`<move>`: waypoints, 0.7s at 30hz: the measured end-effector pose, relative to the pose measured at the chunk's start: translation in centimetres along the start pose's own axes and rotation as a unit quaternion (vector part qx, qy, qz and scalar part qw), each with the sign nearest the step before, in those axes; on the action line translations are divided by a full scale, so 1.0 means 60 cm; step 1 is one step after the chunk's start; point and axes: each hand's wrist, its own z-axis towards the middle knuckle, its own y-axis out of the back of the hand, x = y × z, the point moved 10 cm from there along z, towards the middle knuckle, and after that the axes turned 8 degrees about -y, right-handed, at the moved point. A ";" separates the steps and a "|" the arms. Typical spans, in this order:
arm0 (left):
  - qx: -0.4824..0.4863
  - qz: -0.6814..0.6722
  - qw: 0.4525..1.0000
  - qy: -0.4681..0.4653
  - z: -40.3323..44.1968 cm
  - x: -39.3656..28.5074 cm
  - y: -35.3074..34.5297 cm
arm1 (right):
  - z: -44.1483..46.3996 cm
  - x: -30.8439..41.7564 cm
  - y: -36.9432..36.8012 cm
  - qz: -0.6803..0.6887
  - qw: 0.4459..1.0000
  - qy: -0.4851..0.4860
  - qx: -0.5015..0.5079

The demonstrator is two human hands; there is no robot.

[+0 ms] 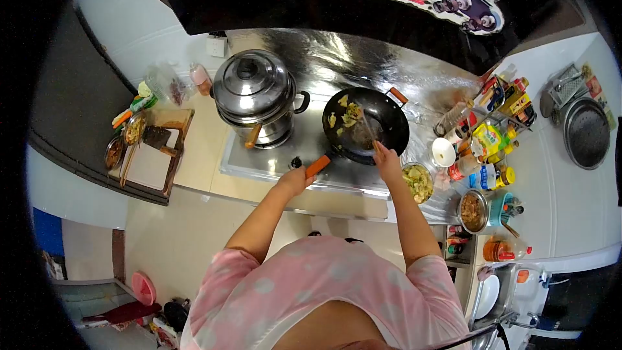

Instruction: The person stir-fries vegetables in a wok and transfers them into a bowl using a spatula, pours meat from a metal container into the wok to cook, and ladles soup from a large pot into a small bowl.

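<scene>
My left hand [295,180] is closed round the orange-brown handle [318,166] of a black wok [387,131]. The wok sits on the stove at the centre of the head view. In my right hand [389,163] is the handle of a spatula [371,131], whose far end reaches down into the wok; its blade is hard to make out. Yellow and green food pieces [350,115] lie along the wok's left side. Beside my right wrist stands a bowl of yellow-green food [418,183], partly hidden by the arm.
A tall steel steamer pot [253,87] stands left of the wok. Sauce bottles [483,139], a white bowl [443,152] and a pot of brown food [473,211] crowd the right side. A cutting board [148,168] lies far left. The range hood [363,19] overhangs the back.
</scene>
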 end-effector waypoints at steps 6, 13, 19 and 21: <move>-0.002 -0.008 1.000 -0.014 -0.008 -0.016 0.012 | -0.072 0.009 0.096 -0.161 0.983 0.061 0.068; 0.007 -0.018 1.000 0.007 -0.001 -0.008 0.002 | -0.033 0.004 0.087 0.172 0.981 0.030 0.089; 0.004 -0.030 1.000 0.003 -0.004 -0.008 0.003 | -0.025 -0.064 0.035 0.214 0.936 -0.135 0.244; 0.007 -0.026 1.000 0.008 -0.007 -0.013 0.005 | -0.013 -0.078 0.063 0.148 0.959 -0.010 0.243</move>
